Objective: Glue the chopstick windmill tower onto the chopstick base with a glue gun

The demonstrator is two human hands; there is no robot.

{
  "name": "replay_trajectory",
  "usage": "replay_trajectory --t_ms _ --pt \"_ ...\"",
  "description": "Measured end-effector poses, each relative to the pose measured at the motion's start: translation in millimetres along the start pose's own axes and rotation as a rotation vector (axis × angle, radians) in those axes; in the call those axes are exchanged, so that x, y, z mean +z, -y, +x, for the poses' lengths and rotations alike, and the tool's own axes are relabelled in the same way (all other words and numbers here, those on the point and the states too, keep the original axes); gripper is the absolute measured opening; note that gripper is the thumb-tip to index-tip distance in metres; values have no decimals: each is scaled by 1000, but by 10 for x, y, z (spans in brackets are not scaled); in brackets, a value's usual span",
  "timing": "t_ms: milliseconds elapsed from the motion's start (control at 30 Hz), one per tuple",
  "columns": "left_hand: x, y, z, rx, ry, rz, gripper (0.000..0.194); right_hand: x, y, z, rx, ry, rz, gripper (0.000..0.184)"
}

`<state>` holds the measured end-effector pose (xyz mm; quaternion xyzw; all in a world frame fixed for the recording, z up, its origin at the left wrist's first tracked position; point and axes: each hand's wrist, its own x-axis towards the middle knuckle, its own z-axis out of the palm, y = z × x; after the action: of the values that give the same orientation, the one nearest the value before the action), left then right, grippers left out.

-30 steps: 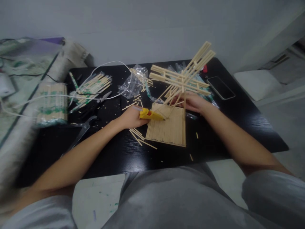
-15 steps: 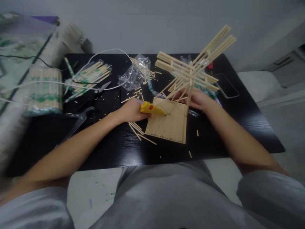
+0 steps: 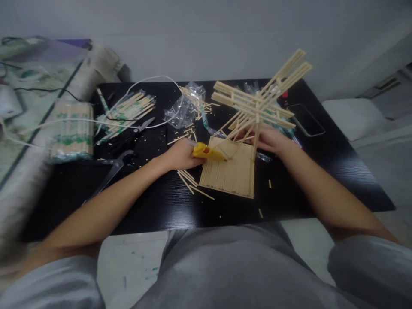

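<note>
Both hands are engaged at the centre of the frame. By the left hand (image 3: 183, 154), a yellow glue gun (image 3: 207, 152) is gripped with the fingers closed round its handle; the nozzle is angled down and to the right, presumably so that the feet of the struts can be reached without the lattice being struck. At the right hand (image 3: 264, 136), the fingers are bent behind the lower struts of the lattice (image 3: 256, 104); how tightly they are closed cannot be told, as the tips are hidden, but steadying appears to be intended. The lattice is stood tilted right of centre, its crossed arms raised toward the upper right and its struts brought down to the panel (image 3: 230, 178). The panel is laid flat on the table (image 3: 325, 176), where firm backing is likely provided. Loose sticks (image 3: 187, 183) are left beside the panel, within easy reach of the left hand. A white cord (image 3: 162, 77) is looped through the upper left, seemingly to keep slack off the work; its connection to the gun cannot be seen. Shears (image 3: 112, 172) and scissors (image 3: 146, 123) are set aside at left.
</note>
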<state>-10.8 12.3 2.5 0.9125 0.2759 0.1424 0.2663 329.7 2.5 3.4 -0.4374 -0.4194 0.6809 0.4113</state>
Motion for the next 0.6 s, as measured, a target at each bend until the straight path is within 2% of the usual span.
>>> replay_trajectory --t_ms 600 --pt "3 4 -21 24 -26 -1 15 8 -45 44 34 125 32 15"
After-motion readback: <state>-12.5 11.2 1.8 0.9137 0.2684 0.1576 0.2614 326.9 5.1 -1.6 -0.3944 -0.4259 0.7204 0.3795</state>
